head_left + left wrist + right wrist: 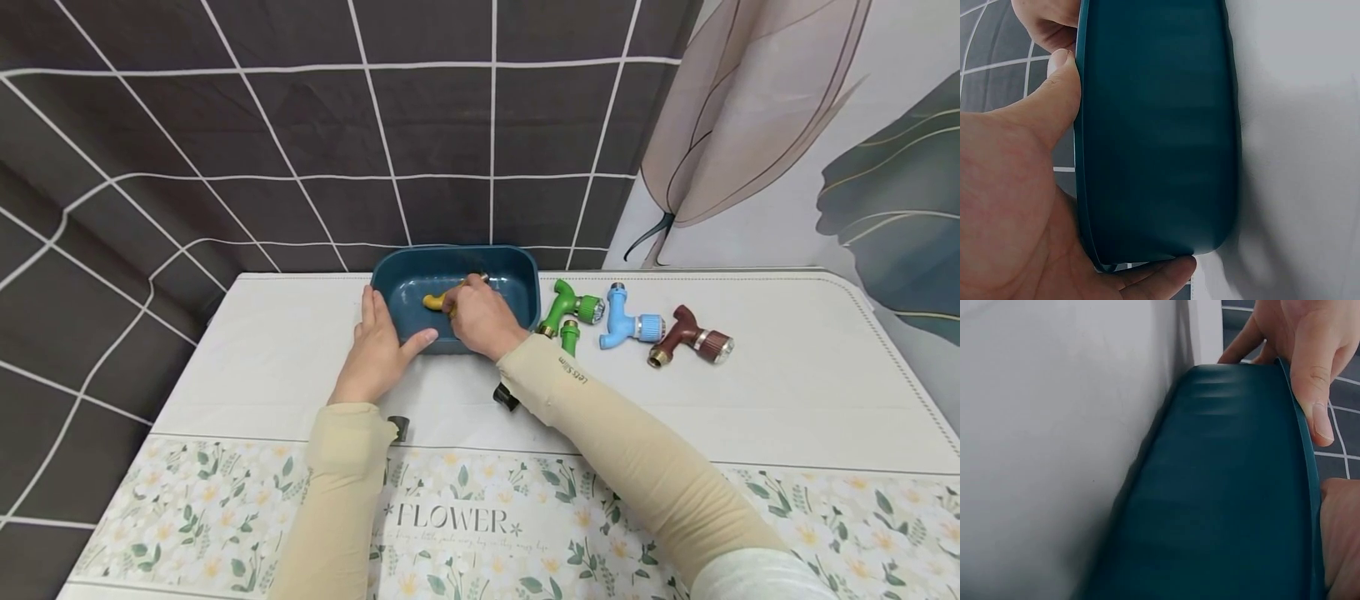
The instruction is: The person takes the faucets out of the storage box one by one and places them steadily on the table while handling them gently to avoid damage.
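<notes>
A yellow tap [433, 302] is in my right hand [483, 317], which grips it inside the dark teal basin [397, 329]. The fingers cover its middle, and a metal end shows beyond them. At the basin's left front corner rests my left hand [375, 350], with straight fingers along the outer side and the thumb on the front rim. In the left wrist view, this thumb [1060, 87] touches the rim beside the basin's front wall [1160, 137]. The right wrist view shows the basin wall [1222, 487] and part of my right hand [1341, 531] above the rim; the tap is hidden there.
Right of the basin lie a green tap [564, 304], another green piece [570, 337] partly behind my sleeve, a light blue tap [621, 321] and a brown tap [684, 329]. Small black pieces [506, 397] lie near my forearms. A dark tiled backdrop [435, 125] stands behind the table.
</notes>
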`<control>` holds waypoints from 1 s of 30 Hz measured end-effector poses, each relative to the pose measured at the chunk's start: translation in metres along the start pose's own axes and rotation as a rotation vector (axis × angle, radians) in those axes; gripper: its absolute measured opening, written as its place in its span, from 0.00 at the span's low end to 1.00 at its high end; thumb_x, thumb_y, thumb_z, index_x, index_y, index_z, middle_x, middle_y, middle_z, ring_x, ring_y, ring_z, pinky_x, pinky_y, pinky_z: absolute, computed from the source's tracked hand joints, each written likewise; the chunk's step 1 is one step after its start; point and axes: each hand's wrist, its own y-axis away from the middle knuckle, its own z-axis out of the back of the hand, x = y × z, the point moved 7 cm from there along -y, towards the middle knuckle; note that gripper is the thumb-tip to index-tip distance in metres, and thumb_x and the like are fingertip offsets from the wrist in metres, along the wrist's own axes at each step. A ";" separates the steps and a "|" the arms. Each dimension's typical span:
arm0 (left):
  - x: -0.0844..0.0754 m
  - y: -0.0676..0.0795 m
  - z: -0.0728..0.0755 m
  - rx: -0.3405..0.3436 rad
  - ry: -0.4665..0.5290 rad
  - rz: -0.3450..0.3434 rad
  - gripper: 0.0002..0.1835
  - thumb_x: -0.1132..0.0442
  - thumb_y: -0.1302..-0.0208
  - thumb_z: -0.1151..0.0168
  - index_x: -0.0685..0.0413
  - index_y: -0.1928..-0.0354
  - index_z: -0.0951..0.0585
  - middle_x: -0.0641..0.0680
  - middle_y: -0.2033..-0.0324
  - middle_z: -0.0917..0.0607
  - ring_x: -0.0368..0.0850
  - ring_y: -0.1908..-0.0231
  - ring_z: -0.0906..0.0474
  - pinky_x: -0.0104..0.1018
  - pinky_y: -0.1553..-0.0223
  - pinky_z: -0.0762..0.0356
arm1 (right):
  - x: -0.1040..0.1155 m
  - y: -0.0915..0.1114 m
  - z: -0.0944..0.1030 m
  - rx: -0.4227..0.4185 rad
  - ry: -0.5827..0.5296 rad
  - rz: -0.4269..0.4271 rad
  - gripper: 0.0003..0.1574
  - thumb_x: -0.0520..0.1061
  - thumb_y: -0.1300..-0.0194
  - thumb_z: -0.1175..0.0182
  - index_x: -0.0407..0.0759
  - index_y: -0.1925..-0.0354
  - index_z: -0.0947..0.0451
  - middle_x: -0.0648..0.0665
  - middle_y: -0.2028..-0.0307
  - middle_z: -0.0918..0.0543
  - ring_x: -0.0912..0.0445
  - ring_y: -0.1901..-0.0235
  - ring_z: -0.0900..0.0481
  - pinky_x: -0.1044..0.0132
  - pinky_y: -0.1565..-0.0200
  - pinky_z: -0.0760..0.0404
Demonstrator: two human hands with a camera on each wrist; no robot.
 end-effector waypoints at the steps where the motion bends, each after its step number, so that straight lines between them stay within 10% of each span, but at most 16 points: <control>1: 0.000 0.000 0.000 -0.001 0.002 0.001 0.60 0.35 0.31 0.44 0.67 0.23 0.69 0.59 0.22 0.76 0.71 0.25 0.57 0.61 0.30 0.46 | 0.000 0.000 0.000 -0.006 0.004 0.004 0.15 0.35 0.30 0.41 0.43 0.50 0.13 0.38 0.46 0.22 0.47 0.52 0.18 0.56 0.50 0.18; 30: 0.000 -0.001 0.000 -0.012 -0.006 0.004 0.60 0.35 0.31 0.44 0.68 0.23 0.69 0.60 0.22 0.75 0.70 0.25 0.56 0.62 0.30 0.44 | 0.006 0.007 0.008 -0.098 -0.011 0.094 0.12 0.39 0.32 0.34 0.43 0.51 0.13 0.41 0.48 0.21 0.49 0.53 0.18 0.58 0.52 0.18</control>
